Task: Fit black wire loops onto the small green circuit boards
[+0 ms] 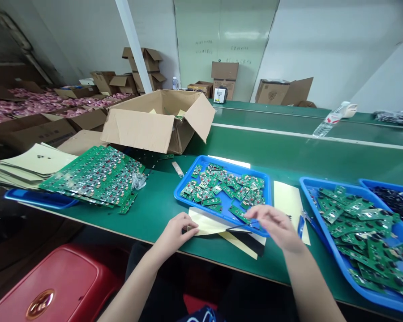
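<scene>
My left hand (176, 232) rests on the green table near its front edge, fingers curled on the corner of a pale yellow paper sheet (206, 223). My right hand (276, 225) hovers at the near rim of a blue tray (221, 210), its fingers pinched on thin dark tweezers (242, 226) that point left. The tray holds several small green circuit boards (226, 188). A dark sheet lies under the yellow paper.
A large panel of green boards (96, 176) lies at the left on a blue tray. An open cardboard box (159, 120) stands behind. At the right, a second blue tray (325, 239) holds more boards. A plastic bottle (329, 120) lies farther back. A red stool (53, 286) sits lower left.
</scene>
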### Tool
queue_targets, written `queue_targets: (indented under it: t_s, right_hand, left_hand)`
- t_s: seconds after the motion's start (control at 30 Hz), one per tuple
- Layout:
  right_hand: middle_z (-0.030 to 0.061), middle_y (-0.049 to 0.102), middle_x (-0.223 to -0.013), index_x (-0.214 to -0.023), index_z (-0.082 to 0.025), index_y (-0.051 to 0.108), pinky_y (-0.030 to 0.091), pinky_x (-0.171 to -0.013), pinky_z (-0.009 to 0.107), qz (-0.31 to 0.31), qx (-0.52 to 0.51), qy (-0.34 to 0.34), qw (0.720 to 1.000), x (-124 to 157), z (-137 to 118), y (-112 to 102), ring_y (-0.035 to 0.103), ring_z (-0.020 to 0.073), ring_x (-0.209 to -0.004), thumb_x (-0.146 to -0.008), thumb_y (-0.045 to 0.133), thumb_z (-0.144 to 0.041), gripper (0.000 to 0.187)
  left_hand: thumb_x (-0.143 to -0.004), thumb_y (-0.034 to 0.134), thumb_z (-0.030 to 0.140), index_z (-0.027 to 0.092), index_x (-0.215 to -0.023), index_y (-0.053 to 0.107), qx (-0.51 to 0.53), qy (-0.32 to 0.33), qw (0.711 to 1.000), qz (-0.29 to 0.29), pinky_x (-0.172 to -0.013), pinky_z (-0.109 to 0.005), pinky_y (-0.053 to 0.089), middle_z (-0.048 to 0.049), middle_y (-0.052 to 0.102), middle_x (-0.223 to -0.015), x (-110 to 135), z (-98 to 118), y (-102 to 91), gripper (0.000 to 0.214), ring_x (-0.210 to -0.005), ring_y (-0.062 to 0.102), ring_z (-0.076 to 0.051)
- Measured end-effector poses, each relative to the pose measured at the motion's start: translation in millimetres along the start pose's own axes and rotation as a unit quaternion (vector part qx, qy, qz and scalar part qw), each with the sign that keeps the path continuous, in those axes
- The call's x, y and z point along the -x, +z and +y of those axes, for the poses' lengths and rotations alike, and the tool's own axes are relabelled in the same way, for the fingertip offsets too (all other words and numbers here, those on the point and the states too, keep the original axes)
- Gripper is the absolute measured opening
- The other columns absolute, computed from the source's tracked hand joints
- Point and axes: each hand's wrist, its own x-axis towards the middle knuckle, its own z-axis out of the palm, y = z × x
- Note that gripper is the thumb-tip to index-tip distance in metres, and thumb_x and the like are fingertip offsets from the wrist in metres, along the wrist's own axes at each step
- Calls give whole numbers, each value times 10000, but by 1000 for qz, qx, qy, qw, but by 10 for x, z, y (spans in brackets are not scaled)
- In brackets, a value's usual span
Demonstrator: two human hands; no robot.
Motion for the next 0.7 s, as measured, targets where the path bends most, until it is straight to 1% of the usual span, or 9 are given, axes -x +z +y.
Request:
queue_targets:
  t_s: [0.1,0.2,0.27,0.33,0.4,0.53,0.6,0.67,0.7]
  right_hand:
    - [13,616,-712,-764,-275,583,522,-706,395,110,-72,-65,989,95,-81,-392,622,184,-726,-806,582,-361,95]
    - [-23,510,-558,-673,-287,573,501,-612,360,215,-110,-92,966,123,-235,-691,534,144,-539,-707,676,-394,153]
    - [-32,428,-496,-619,-291,563,440,-515,319,266,-136,-95,950,91,-358,-819,451,118,-457,-658,721,-396,193]
    - [-34,371,-467,-604,-296,568,357,-440,288,295,-165,-97,936,11,-448,-869,393,100,-425,-637,747,-388,204]
    - [-36,375,-469,-625,-296,579,312,-408,263,299,-177,-96,933,-115,-467,-827,387,94,-429,-628,758,-389,203]
    - [-52,497,-521,-719,-270,565,396,-453,241,236,-149,-81,957,-398,-276,-521,503,108,-489,-669,709,-371,183]
    - [-47,558,-566,-792,-255,549,436,-497,250,208,-124,-37,970,-483,-134,-334,560,120,-538,-717,665,-323,154]
    - [-37,595,-599,-840,-237,526,460,-520,254,187,-101,17,977,-509,-14,-179,582,124,-554,-749,634,-304,156]
    - [-31,607,-612,-852,-228,517,471,-533,259,172,-90,42,980,-504,32,-121,589,126,-560,-762,622,-306,160]
  left_hand:
    - [-753,586,314,192,-729,703,-25,4,1000,-15,-642,-265,466,-51,595,-792,5,-1,-6,170,-684,570,-160]
    - [-808,515,310,187,-737,681,-81,19,996,-14,-679,-277,468,-54,581,-818,18,-8,20,219,-720,571,-164]
    - [-824,493,291,181,-758,672,-129,43,991,-4,-717,-299,470,-63,577,-829,42,-24,51,221,-768,568,-183]
    - [-827,493,270,176,-774,671,-184,75,980,16,-751,-333,464,-77,583,-841,71,-40,77,208,-828,555,-214]
    - [-826,502,264,177,-795,674,-241,102,964,53,-772,-366,452,-95,592,-887,78,-33,86,195,-891,535,-250]
    - [-867,462,276,165,-942,655,-311,117,936,119,-778,-361,442,-105,594,-907,-97,89,49,235,-885,531,-244]
    - [-872,466,278,136,-1041,617,-344,88,928,111,-824,-364,433,-124,597,-967,-292,174,24,268,-951,528,-256]
    - [-853,505,255,120,-1085,594,-391,19,918,61,-847,-374,427,-146,596,-1037,-509,241,4,282,-1015,523,-280]
    - [-847,519,251,115,-1049,607,-407,-19,912,39,-835,-380,432,-155,602,-1030,-608,263,-5,260,-1023,525,-294]
